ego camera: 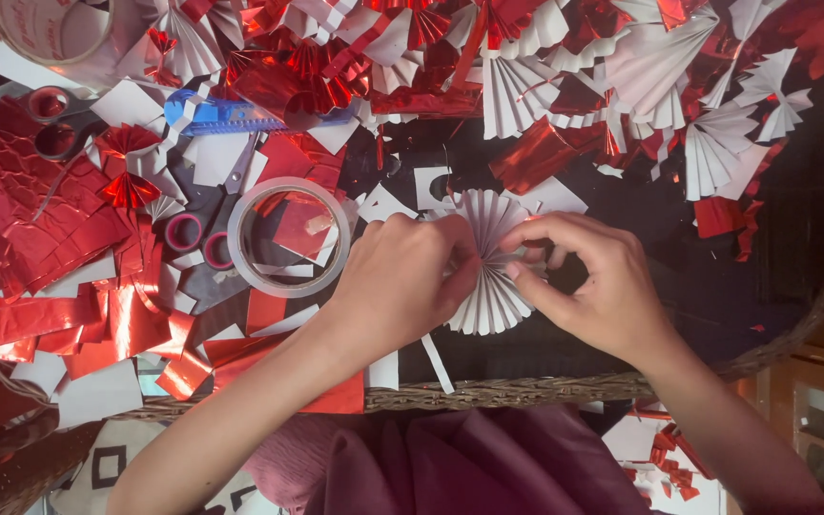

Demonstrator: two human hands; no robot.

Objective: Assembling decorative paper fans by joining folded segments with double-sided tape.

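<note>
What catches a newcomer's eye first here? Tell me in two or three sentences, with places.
At centre, the left hand and right hand pinch a white pleated paper rosette between them. Just left of them lies a clear tape roll, with pink-handled scissors beside it. Across the top and left sprawls a heap of red foil and white paper fans, with a blue utility knife lying among them.
</note>
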